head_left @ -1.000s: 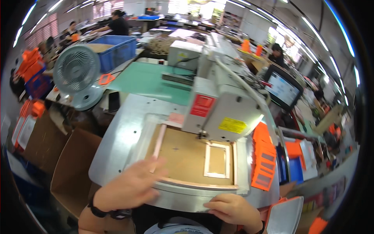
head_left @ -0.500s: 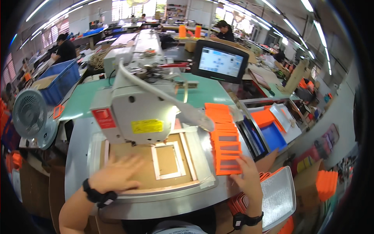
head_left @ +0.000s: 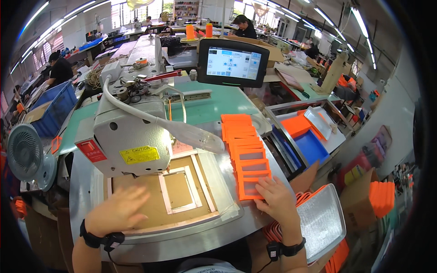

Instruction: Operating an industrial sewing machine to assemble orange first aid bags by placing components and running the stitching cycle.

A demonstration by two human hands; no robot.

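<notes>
My left hand (head_left: 119,208) hovers over the left part of a brown board in a pale frame (head_left: 141,226), its fingers spread and a little blurred. Nothing shows in it. On that board lies a smaller white rectangular frame (head_left: 196,193), under the head of a grey sewing machine (head_left: 129,132). To the right, a row of overlapping orange pieces with grey mesh windows (head_left: 249,155) runs away from me. My right hand (head_left: 276,200) touches the right edge of the nearest orange piece (head_left: 251,188), fingertips over it and thumb apart below.
A lit control screen (head_left: 233,63) stands behind the machine, with orange thread cones (head_left: 190,32) beyond. Blue trays (head_left: 311,148) sit at the right, and a silver-lined tray (head_left: 322,223) below them. At left are a fan (head_left: 25,150) and a blue crate (head_left: 57,109). Other people sit farther off.
The whole view has shifted, so the machine and screen appear farther left. My right hand has come onto the nearest orange piece's edge. My left hand remains over the board's left side.
</notes>
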